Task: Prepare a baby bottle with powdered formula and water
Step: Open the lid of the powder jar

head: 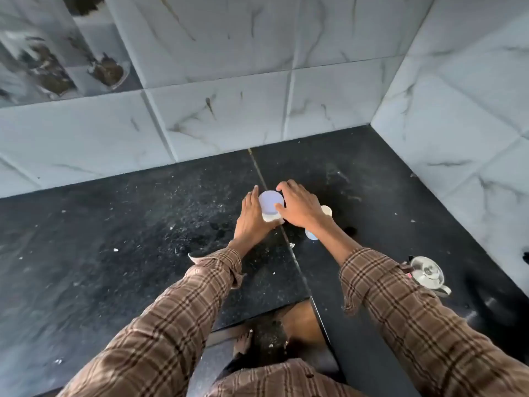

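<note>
Standing on the counter (143, 239) near the corner, the tub (270, 206) was steadied by the left hand (252, 216), fingers wrapped round its side, while the right hand (300, 206) pinched the lid (270, 201) rim, apparently to open it; bottle (317, 222) just beside, mostly hidden.
</note>
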